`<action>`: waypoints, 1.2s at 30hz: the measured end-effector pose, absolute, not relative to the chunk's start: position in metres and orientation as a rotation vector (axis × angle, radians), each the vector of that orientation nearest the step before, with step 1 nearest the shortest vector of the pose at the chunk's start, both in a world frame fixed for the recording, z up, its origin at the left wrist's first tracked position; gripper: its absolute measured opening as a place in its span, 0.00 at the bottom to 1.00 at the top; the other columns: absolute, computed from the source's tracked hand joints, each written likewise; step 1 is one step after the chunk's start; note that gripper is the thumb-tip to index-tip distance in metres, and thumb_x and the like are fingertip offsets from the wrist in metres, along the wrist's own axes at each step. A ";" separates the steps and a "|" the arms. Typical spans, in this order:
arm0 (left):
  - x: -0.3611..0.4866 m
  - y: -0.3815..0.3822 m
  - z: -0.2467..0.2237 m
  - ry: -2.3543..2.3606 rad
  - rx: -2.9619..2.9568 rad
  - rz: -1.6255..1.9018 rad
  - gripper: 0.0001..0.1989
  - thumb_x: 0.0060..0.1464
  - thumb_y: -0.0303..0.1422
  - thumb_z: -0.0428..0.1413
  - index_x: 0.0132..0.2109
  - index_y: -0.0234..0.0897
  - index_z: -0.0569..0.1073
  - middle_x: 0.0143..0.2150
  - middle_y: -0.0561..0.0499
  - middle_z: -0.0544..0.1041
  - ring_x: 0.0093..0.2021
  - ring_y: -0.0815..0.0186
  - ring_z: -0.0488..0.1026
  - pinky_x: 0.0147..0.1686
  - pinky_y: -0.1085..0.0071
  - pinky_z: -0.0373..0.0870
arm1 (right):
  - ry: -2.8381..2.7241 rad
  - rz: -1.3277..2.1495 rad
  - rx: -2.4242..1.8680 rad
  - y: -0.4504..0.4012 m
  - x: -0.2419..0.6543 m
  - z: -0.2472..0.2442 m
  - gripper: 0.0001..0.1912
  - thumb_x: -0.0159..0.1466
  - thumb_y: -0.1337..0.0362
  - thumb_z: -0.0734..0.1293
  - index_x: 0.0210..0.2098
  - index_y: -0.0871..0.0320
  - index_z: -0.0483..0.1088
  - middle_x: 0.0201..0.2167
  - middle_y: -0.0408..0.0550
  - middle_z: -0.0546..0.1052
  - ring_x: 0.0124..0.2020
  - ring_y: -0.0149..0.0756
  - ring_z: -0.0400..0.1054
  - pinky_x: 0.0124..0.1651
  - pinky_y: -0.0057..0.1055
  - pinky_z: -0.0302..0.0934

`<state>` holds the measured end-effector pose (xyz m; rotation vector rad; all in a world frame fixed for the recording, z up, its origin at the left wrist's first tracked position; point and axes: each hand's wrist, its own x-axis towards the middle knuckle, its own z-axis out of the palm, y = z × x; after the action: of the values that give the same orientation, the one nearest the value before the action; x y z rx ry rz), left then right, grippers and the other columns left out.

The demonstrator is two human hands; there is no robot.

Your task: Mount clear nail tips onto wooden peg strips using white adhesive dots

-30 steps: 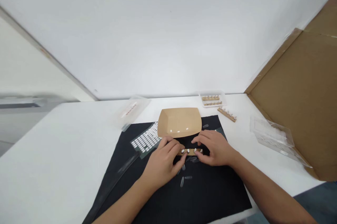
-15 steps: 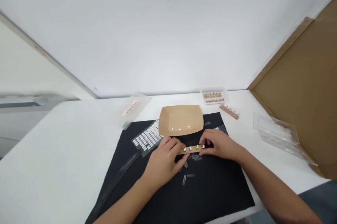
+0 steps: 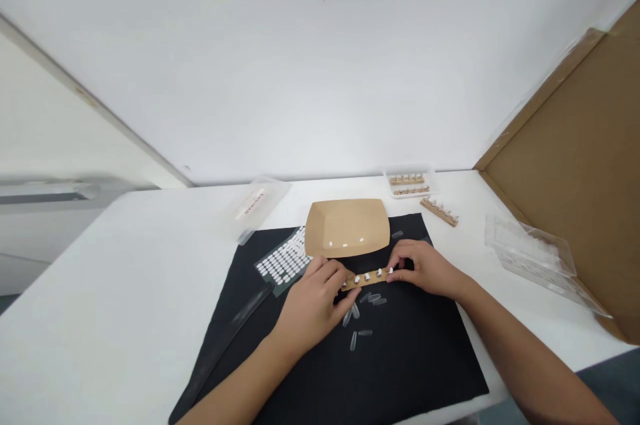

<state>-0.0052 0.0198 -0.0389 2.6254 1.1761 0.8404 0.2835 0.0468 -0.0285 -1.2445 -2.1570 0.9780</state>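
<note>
A narrow wooden nail-tip stand (image 3: 373, 278) with a row of small metal posts lies between my hands over the black mat (image 3: 400, 358). White adhesive tabs sit on top of several posts. My left hand (image 3: 317, 302) is closed on the stand's left end, thumb at the near side and fingers at the far side. At the right end, my right hand (image 3: 420, 268) pinches with thumb and forefinger by the last post; its exact contact is partly hidden. Clear false nail tips (image 3: 375, 298) lie scattered just in front of the stand.
Behind my hands is a brown paper tray (image 3: 350, 218) with a few white tabs. A sheet of white adhesive tabs (image 3: 285, 255) lies left. Further back are a clear box (image 3: 410, 192) with two stands, another stand (image 3: 440, 212), a plastic pouch (image 3: 260, 205) and, right, a clear container (image 3: 535, 252).
My right hand and the stand's right end have risen slightly, so the stand slants more. Another post now shows beside my left fingers. The whole view has shifted a little.
</note>
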 end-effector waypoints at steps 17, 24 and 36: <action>-0.007 0.020 -0.032 1.149 2.640 0.928 0.15 0.62 0.44 0.66 0.46 0.39 0.76 0.38 0.48 0.81 0.42 0.57 0.76 0.38 0.64 0.74 | -2.323 0.944 -1.154 0.047 0.293 -0.023 0.03 0.69 0.69 0.73 0.38 0.54 0.77 0.38 0.43 0.76 0.37 0.35 0.73 0.43 0.31 0.66; -0.011 0.025 -0.023 1.100 2.606 1.279 0.03 0.68 0.27 0.58 0.42 0.38 0.76 0.34 0.49 0.81 0.40 0.60 0.76 0.42 0.63 0.72 | -2.312 0.908 -1.137 0.049 0.293 -0.030 0.03 0.69 0.67 0.73 0.39 0.54 0.76 0.37 0.44 0.76 0.36 0.35 0.72 0.41 0.31 0.66; -0.028 0.040 -0.038 1.534 2.727 0.961 0.27 0.60 0.17 0.51 0.64 0.38 0.71 0.58 0.41 0.81 0.71 0.38 0.63 0.63 0.39 0.62 | -2.199 0.783 -1.070 0.047 0.288 -0.022 0.04 0.71 0.69 0.69 0.41 0.54 0.73 0.42 0.47 0.76 0.42 0.36 0.72 0.44 0.32 0.67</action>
<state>-0.0277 0.0395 -0.0381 2.7268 1.5339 0.9614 0.2883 0.0472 -0.0220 -1.0696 -2.1993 0.7826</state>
